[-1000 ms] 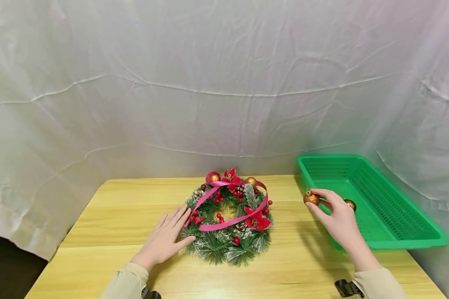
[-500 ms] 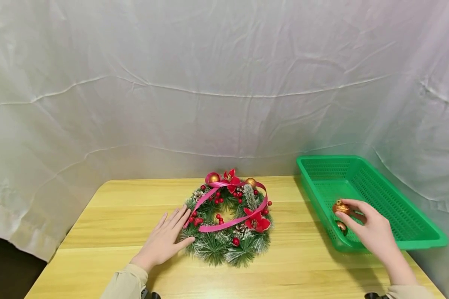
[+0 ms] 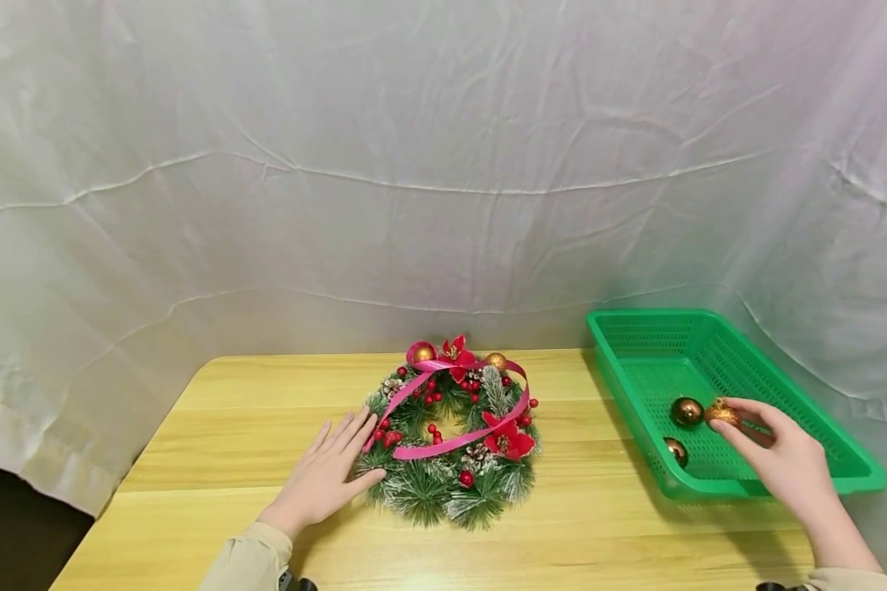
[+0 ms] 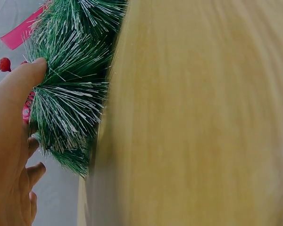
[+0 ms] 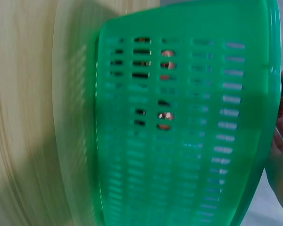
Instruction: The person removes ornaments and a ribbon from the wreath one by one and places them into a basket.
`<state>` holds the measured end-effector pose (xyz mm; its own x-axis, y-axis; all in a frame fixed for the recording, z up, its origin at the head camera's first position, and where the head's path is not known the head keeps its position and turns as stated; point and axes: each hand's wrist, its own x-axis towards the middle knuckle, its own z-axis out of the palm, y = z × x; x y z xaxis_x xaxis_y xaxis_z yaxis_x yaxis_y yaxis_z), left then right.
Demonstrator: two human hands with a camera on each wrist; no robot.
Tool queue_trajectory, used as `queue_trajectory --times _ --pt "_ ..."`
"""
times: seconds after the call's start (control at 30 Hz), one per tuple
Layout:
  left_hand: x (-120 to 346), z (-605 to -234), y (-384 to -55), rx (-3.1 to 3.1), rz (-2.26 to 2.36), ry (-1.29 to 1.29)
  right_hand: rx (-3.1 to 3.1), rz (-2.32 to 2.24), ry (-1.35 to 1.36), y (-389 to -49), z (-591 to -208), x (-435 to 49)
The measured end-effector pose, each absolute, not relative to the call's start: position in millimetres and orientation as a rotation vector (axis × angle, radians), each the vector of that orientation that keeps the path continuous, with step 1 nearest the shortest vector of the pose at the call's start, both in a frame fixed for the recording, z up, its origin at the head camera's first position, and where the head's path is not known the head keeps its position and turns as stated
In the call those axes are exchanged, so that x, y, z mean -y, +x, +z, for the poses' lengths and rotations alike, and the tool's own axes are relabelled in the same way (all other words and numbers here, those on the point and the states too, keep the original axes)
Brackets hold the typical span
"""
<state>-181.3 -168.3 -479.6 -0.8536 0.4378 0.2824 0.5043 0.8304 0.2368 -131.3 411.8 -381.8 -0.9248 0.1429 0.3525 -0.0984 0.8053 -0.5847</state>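
R hand (image 3: 787, 455) pinching orn (image 3: 721, 414); L hand (image 3: 324, 478) spread @wreath (image 3: 417, 490); brn balls (image 3: 685, 412) nr in bskt (image 3: 791, 409)

Pale glare on the tabletop (image 3: 429, 566)

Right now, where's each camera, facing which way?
Head: worn on the head, forward and down at Christmas wreath, green basket; left hand, right hand show.
Left wrist: wrist-worn, at Christmas wreath, tabletop; part of left hand.
Right wrist: wrist-worn, at green basket's outside; part of right hand.
Head and left wrist share the Christmas wreath.
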Motion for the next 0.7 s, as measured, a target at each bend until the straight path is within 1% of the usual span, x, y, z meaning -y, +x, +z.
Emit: queue_trajectory --times 0.27,0.7 --pt "168.6 -479.7 -181.0 2.808 -0.457 -0.721 2.639 0.864 -0.077 -133.8 -384.6 -432.2" --pt "169.0 -479.7 -181.7 2.825 -0.453 -0.718 2.712 0.825 -0.156 -142.0 -395.6 -446.2"
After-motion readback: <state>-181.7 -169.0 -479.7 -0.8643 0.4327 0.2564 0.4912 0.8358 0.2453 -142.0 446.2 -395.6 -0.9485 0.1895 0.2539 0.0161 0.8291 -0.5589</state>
